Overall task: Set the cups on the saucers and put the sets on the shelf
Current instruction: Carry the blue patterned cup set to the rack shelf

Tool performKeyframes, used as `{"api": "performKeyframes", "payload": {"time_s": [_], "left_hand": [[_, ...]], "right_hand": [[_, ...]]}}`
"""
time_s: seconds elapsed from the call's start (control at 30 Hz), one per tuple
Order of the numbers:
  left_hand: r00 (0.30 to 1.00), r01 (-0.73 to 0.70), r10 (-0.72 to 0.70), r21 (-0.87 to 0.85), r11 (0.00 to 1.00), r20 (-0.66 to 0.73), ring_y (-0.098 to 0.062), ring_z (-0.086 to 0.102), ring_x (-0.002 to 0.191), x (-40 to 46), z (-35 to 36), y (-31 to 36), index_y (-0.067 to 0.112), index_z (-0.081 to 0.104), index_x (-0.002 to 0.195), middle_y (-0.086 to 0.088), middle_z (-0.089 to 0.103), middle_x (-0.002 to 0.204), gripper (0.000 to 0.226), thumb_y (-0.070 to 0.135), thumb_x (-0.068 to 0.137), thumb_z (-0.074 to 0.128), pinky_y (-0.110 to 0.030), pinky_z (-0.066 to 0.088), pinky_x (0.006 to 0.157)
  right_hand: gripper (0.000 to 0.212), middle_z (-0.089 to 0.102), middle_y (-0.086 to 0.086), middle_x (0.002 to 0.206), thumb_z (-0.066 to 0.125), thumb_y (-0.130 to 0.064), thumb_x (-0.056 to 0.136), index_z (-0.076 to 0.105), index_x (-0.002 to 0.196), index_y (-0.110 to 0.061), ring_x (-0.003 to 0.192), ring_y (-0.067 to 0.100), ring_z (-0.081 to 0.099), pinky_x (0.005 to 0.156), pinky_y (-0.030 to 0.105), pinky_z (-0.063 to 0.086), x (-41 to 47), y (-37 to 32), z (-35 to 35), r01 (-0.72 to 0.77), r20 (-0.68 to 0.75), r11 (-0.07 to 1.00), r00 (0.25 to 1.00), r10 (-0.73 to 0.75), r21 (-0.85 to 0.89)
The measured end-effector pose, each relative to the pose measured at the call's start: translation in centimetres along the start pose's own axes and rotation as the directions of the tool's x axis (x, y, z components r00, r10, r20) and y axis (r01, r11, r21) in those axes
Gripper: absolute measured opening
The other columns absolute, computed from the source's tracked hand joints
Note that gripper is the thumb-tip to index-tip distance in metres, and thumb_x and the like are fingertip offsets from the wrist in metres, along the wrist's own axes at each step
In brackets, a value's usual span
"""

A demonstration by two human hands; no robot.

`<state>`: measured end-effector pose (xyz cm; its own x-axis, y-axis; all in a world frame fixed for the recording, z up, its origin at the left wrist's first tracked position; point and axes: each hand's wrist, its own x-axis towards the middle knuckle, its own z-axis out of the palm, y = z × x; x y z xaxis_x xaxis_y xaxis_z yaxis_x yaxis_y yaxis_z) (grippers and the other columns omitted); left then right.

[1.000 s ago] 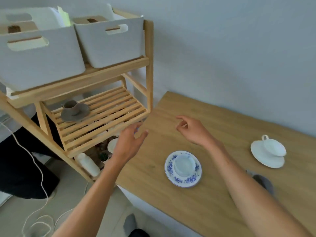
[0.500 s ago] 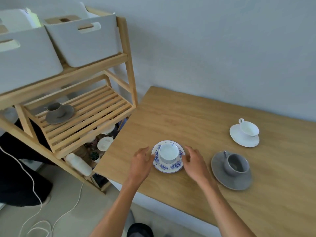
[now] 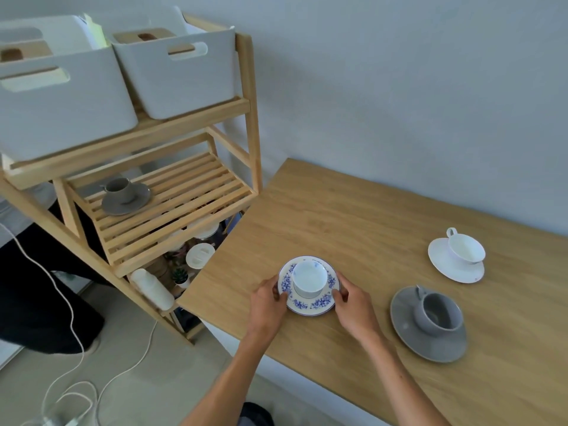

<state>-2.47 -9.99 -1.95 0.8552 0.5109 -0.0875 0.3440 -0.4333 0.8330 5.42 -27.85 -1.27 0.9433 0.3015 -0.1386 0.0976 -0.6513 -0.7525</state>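
Note:
A white cup (image 3: 309,279) stands on a blue-flowered saucer (image 3: 316,303) near the table's left front corner. My left hand (image 3: 267,304) grips the saucer's left rim and my right hand (image 3: 353,305) grips its right rim. To the right, a grey cup (image 3: 436,313) sits on a grey saucer (image 3: 430,342). Behind it a white cup (image 3: 465,249) rests on a white saucer (image 3: 445,265). On the wooden shelf (image 3: 184,192), a grey-brown cup (image 3: 120,189) stands on its saucer (image 3: 135,202) at the left of the slatted middle tier.
Two white bins (image 3: 175,72) fill the shelf's top tier. Jars, a bottle and small plants crowd the bottom tier (image 3: 184,272). White cables (image 3: 70,318) trail over the floor at left. The wooden table (image 3: 353,210) abuts the shelf and the wall.
Both hands came down from near the shelf to the blue-flowered saucer and closed on its rims. The camera view swung right, bringing the grey set into sight.

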Motion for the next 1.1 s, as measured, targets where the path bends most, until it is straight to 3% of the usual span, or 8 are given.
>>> {"api": "performKeyframes", "payload": {"time_s": [0.17, 0.33, 0.53, 0.7, 0.83, 0.93, 1.03, 1.1], "left_hand": [[0.999, 0.036, -0.037, -0.049, 0.998, -0.018, -0.002, 0.062, 0.084, 1.2, -1.3, -0.2, 0.021, 0.065, 0.119, 0.006, 0.067, 0.096, 0.036, 0.007, 0.086, 0.068, -0.006, 0.047, 0.07], [0.995, 0.054, -0.062, -0.108, 0.993, -0.077, -0.003, 0.063, 0.085, 3.4, -4.0, -0.5, 0.023, 0.065, 0.12, 0.007, 0.069, 0.097, 0.04, 0.004, 0.084, 0.067, -0.009, 0.049, 0.071], [0.989, 0.063, -0.081, -0.138, 0.988, -0.124, -0.004, 0.065, 0.083, 7.1, -8.5, -0.9, 0.026, 0.069, 0.113, 0.014, 0.071, 0.092, 0.036, 0.003, 0.085, 0.066, -0.014, 0.051, 0.071], [0.969, 0.079, -0.104, -0.116, 0.99, -0.223, 0.007, 0.059, 0.081, 11.4, -13.1, -2.0, 0.02, 0.065, 0.12, 0.013, 0.065, 0.094, 0.036, 0.006, 0.087, 0.067, -0.008, 0.046, 0.068], [0.956, 0.066, -0.088, -0.089, 0.994, -0.279, 0.008, 0.058, 0.083, 15.2, -16.5, -3.5, 0.02, 0.066, 0.118, 0.01, 0.068, 0.101, 0.033, 0.007, 0.088, 0.066, -0.002, 0.044, 0.061], [0.952, 0.077, -0.099, -0.085, 0.993, -0.288, 0.006, 0.06, 0.081, 18.7, -19.1, -5.1, 0.016, 0.068, 0.116, 0.006, 0.072, 0.102, 0.031, 0.007, 0.087, 0.067, -0.006, 0.048, 0.069], [0.946, 0.105, -0.128, -0.091, 0.99, -0.298, 0.0, 0.063, 0.081, 22.3, -21.1, -7.4, 0.015, 0.068, 0.117, 0.005, 0.072, 0.099, 0.033, 0.007, 0.085, 0.068, -0.024, 0.055, 0.081], [0.937, 0.135, -0.156, -0.09, 0.987, -0.313, 0.0, 0.062, 0.079, 24.7, -21.9, -8.9, 0.015, 0.069, 0.113, 0.005, 0.071, 0.096, 0.028, 0.008, 0.086, 0.067, -0.022, 0.054, 0.077]], "right_hand": [[0.05, 0.053, -0.005, 0.066, 0.055, -0.015, 0.098, 0.051, 0.146, -0.028, 0.06, 0.007, 0.05, 0.064, 0.01, 0.041, 1.4, -0.7, 1.1, 0.026, 0.014, 1.0, 1.0, -0.026, 0.016], [0.049, 0.045, -0.007, 0.065, 0.058, -0.015, 0.098, 0.052, 0.145, -0.026, 0.059, 0.008, 0.044, 0.062, 0.01, 0.04, 4.1, -3.1, 2.6, 0.081, 0.033, 0.996, 0.996, -0.082, 0.031], [0.044, 0.054, -0.001, 0.069, 0.058, -0.012, 0.097, 0.057, 0.139, -0.027, 0.065, 0.014, 0.049, 0.062, 0.011, 0.041, 7.9, -8.4, 4.6, 0.156, 0.092, 0.986, 0.983, -0.16, 0.055], [0.046, 0.05, 0.002, 0.068, 0.057, -0.012, 0.097, 0.057, 0.139, -0.03, 0.065, 0.015, 0.048, 0.068, 0.027, 0.045, 12.3, -13.5, 7.9, 0.209, 0.158, 0.976, 0.963, -0.217, 0.065], [0.047, 0.054, -0.014, 0.058, 0.055, -0.008, 0.096, 0.059, 0.137, -0.032, 0.06, 0.003, 0.052, 0.065, 0.014, 0.042, 16.2, -17.6, 10.7, 0.244, 0.196, 0.966, 0.947, -0.256, 0.084], [0.048, 0.058, -0.022, 0.059, 0.055, -0.008, 0.097, 0.059, 0.137, -0.033, 0.062, -0.007, 0.057, 0.061, 0.002, 0.04, 19.3, -20.2, 13.1, 0.263, 0.222, 0.961, 0.935, -0.276, 0.09], [0.049, 0.071, 0.006, 0.08, 0.053, -0.013, 0.101, 0.049, 0.147, -0.029, 0.074, 0.014, 0.066, 0.06, 0.007, 0.044, 22.3, -22.2, 16.1, 0.226, 0.258, 0.971, 0.936, -0.239, 0.077], [0.05, 0.073, 0.012, 0.095, 0.052, -0.018, 0.103, 0.042, 0.151, -0.027, 0.081, 0.022, 0.067, 0.064, 0.015, 0.048, 24.6, -23.1, 18.4, 0.182, 0.28, 0.981, 0.94, -0.195, 0.07]]}}
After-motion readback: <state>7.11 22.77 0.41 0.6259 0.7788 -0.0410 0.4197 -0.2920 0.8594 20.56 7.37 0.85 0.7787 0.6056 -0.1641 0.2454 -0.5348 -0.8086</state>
